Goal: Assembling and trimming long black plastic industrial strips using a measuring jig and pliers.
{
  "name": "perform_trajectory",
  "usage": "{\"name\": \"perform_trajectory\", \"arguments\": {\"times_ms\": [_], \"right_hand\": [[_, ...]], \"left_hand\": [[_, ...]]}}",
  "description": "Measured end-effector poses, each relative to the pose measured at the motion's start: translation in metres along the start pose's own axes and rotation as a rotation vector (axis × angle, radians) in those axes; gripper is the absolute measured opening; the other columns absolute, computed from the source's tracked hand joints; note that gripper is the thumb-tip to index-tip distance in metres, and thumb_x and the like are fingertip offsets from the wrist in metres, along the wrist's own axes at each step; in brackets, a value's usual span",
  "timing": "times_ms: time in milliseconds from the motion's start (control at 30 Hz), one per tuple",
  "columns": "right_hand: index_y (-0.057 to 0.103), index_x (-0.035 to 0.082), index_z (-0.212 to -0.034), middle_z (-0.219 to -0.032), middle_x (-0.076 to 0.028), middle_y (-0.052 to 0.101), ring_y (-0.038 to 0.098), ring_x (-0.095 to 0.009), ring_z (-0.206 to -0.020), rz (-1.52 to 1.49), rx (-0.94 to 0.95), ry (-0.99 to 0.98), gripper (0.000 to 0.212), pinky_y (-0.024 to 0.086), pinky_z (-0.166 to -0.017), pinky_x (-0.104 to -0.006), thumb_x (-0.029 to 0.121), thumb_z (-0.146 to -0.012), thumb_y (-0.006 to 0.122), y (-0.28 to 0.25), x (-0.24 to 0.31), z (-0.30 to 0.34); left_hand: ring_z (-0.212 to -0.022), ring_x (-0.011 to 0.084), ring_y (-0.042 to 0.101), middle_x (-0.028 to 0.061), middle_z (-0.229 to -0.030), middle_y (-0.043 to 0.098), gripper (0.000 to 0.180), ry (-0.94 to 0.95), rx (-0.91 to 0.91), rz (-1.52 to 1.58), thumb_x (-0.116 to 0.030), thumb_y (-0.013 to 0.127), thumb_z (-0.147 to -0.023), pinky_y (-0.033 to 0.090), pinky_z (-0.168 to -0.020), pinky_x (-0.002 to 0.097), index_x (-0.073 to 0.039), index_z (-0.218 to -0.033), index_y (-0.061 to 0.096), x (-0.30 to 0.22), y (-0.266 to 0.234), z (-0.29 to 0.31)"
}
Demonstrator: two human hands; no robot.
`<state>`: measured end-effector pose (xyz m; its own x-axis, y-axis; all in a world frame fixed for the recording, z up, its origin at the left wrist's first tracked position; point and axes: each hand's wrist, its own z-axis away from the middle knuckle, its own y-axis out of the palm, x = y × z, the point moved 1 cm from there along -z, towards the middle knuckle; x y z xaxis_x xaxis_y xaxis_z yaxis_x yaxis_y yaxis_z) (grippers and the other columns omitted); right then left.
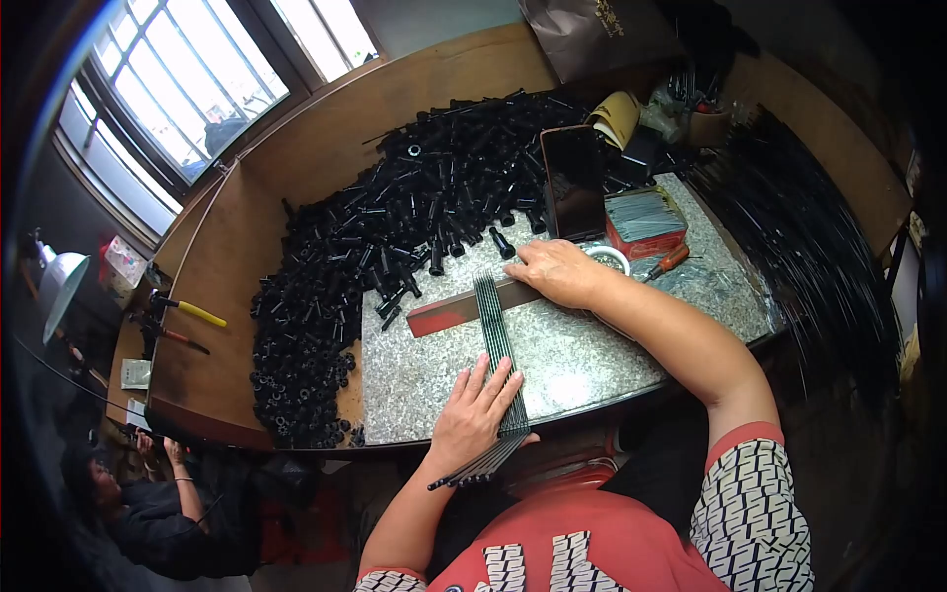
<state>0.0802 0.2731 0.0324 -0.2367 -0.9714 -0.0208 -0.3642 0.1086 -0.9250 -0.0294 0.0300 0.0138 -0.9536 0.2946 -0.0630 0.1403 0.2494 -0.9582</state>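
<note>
My left hand point(469, 419) lies over a fanned bundle of thin dark rods point(492, 331), fingers on top and thumb beneath at the slab's near edge. Small black tips end the rods on the near side. Their far ends cross a flat red-and-grey bar point(444, 312) on the speckled stone slab point(414, 395). At the bar's right end is my right hand point(562, 273), its fingers curled together; whatever they grip is hidden. Just beyond those fingertips lies a short black tubular part point(502, 243).
A large heap of black tubular parts point(424, 187) fills the back and left. Behind my right hand are an upright dark phone point(573, 183), a red box of thin pins point(646, 222), a white cup point(609, 259) and a screwdriver point(668, 262). Long black rods point(809, 237) lie right. Another person point(168, 503) sits lower left.
</note>
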Motion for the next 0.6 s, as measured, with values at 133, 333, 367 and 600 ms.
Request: {"name": "perform_trajectory", "arguments": {"times_ms": [133, 333, 367, 600], "right_hand": [[0.064, 0.006, -0.093, -0.092, -0.013, 0.06, 0.06, -0.029, -0.093, -0.033, -0.005, 0.034, 0.018, 0.05, -0.077, -0.0396, 0.012, -0.084, 0.05, 0.001, 0.002, -0.001], [0.061, 0.002, -0.089, -0.094, -0.014, 0.059, 0.058, -0.031, -0.095, -0.071, -0.052, 0.077, 0.014, 0.049, -0.082, -0.0391, 0.008, -0.083, 0.049, 0.003, -0.006, -0.004], [0.06, 0.001, -0.088, -0.094, -0.015, 0.059, 0.058, -0.031, -0.095, -0.102, -0.086, 0.089, 0.014, 0.049, -0.083, -0.0391, 0.007, -0.082, 0.049, 0.001, -0.007, -0.005], [0.061, 0.002, -0.087, -0.093, -0.015, 0.057, 0.056, -0.031, -0.096, -0.129, -0.008, 0.033, 0.015, 0.047, -0.084, -0.0392, 0.01, -0.083, 0.049, 0.003, -0.011, -0.004]], "left_hand": [[-0.134, 0.0386, 0.034, 0.0163, -0.14, 0.043, 0.084, -0.009, 0.028, 0.001, -0.059, 0.067, -0.072, 0.028, -0.109, 0.0491, -0.004, -0.133, 0.048, -0.001, -0.001, -0.001], [-0.133, 0.0385, 0.034, 0.0159, -0.141, 0.043, 0.087, -0.016, 0.039, 0.021, -0.06, 0.067, -0.072, 0.028, -0.108, 0.0502, -0.004, -0.134, 0.045, 0.002, 0.001, 0.0], [-0.133, 0.0385, 0.034, 0.0159, -0.141, 0.043, 0.087, -0.025, 0.032, 0.017, -0.06, 0.067, -0.072, 0.028, -0.108, 0.0502, -0.004, -0.134, 0.045, 0.002, 0.0, 0.001], [-0.131, 0.0359, 0.038, 0.0148, -0.141, 0.043, 0.085, -0.017, -0.006, 0.057, -0.066, 0.059, -0.075, 0.03, -0.106, 0.05, -0.005, -0.134, 0.047, 0.005, 0.0, 0.001]]}}
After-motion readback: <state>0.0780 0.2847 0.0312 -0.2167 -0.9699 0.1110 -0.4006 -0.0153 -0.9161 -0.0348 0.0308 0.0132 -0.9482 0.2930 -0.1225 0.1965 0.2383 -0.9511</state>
